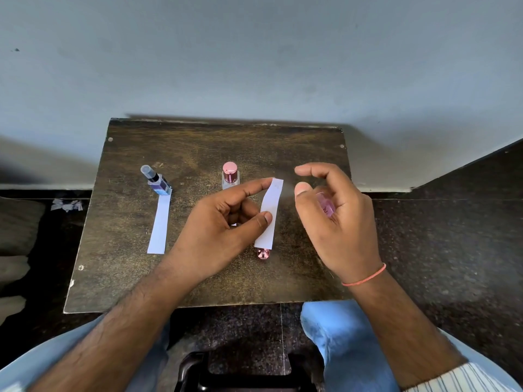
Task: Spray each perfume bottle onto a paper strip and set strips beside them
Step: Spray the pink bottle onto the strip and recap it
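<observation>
Left hand (226,222) pinches the paper strip (268,213) mid-length above the bench (198,278); it's light, floppy, bends easily. Right hand (334,216) wraps the small pink bottle (325,206), probably smooth slippery glass, so grip the body, finger on top.

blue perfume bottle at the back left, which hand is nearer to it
Left. The left hand is mid-table holding a paper strip, right of the blue perfume bottle. The right hand is farther right, gripping a pink bottle.
</observation>
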Demonstrator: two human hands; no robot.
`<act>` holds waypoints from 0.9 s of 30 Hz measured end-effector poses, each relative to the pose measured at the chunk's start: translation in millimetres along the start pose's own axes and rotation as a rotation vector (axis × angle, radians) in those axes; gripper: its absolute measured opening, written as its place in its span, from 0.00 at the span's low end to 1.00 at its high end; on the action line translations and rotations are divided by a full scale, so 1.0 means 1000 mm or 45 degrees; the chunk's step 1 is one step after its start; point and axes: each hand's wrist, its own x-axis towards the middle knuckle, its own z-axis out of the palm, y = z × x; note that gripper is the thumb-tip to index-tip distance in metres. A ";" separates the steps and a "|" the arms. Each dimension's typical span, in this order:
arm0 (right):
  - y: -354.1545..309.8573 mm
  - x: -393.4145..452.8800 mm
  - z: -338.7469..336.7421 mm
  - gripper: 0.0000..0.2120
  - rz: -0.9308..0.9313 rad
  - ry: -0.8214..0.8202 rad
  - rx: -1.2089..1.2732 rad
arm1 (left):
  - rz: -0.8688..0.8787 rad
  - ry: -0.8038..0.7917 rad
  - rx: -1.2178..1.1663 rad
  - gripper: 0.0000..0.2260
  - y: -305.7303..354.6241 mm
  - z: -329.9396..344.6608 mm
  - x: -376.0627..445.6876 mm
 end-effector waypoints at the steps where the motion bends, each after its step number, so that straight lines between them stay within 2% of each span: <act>1: 0.000 0.000 0.000 0.12 0.000 -0.001 -0.006 | 0.001 -0.002 0.001 0.24 0.000 0.000 0.000; 27: 0.003 0.003 0.002 0.14 0.133 -0.152 0.102 | -0.015 -0.032 -0.019 0.23 0.001 -0.001 -0.001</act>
